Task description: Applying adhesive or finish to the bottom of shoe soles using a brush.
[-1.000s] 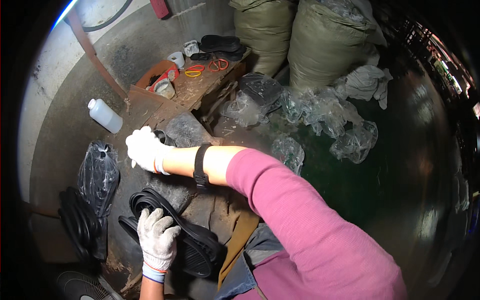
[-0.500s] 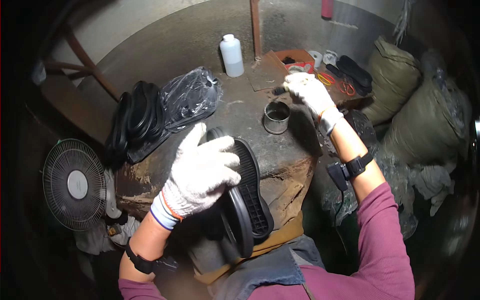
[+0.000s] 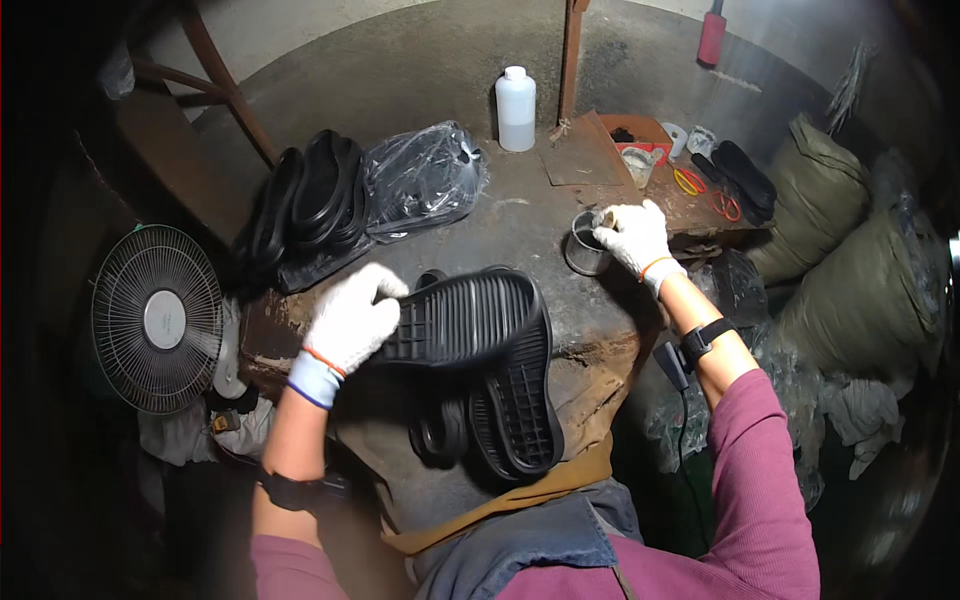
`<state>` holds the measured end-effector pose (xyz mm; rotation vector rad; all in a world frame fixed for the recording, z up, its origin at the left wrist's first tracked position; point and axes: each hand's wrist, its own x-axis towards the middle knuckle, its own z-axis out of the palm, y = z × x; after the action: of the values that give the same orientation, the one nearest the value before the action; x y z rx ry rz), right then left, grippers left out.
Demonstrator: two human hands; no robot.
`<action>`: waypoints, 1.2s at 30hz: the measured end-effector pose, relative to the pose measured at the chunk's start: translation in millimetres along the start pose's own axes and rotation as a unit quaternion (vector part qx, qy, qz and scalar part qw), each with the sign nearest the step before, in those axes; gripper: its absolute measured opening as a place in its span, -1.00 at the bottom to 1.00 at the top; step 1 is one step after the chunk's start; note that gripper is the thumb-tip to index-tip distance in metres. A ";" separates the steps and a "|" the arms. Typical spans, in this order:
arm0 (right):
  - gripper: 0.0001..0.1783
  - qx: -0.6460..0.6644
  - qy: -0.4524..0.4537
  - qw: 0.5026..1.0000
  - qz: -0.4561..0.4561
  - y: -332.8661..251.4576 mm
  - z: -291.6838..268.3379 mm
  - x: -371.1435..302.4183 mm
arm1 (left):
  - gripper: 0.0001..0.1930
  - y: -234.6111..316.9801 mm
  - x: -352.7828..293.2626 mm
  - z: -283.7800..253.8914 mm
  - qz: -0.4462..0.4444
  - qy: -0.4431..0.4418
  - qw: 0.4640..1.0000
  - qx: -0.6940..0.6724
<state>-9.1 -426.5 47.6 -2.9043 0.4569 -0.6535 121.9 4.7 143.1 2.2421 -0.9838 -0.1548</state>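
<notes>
In my gloved left hand (image 3: 352, 318) is a black shoe sole (image 3: 470, 318), gripped at its left end and turned crosswise with the ribbed, gridded inner side showing. More black soles (image 3: 525, 420) lie beneath it, in front of me. My gloved right hand (image 3: 632, 240) is closed at the rim of a small dark metal cup (image 3: 584, 248). Between its fingers is the light handle of a brush (image 3: 606, 219), whose bristles are hidden inside the cup. Both gloves are white knit.
Black soles (image 3: 328, 190) and a plastic-wrapped bundle (image 3: 425, 180) sit at the back left. Behind stands a white bottle (image 3: 516, 110). Scissors (image 3: 690, 181) and a red-edged box (image 3: 640, 130) are at the far right. A fan (image 3: 160, 318) is left; green sacks (image 3: 860, 270) stand right.
My left hand has taken hold of a sole and swung it crosswise over the others. My right hand has brought the brush from behind the cup into it. The view has shifted.
</notes>
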 end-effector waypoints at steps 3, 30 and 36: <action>-0.71 -0.030 -0.011 0.999 0.015 5.5 20.3 2.1 | -0.64 -71.2 -24.4 43.0 -0.098 0.000 0.982 -0.160; -0.78 0.773 0.119 0.529 0.330 76.3 35.1 -1.6 | -0.60 -42.9 -105.3 64.4 -0.153 0.018 0.538 -0.829; -0.85 0.524 0.158 0.822 0.157 12.0 3.3 -37.9 | -0.12 20.3 -107.5 76.9 -0.034 -0.146 0.353 -0.924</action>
<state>-43.3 -425.6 27.3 -1.6417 0.4041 -0.9383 6.0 27.8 80.6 -0.0087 -0.2062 -1.0644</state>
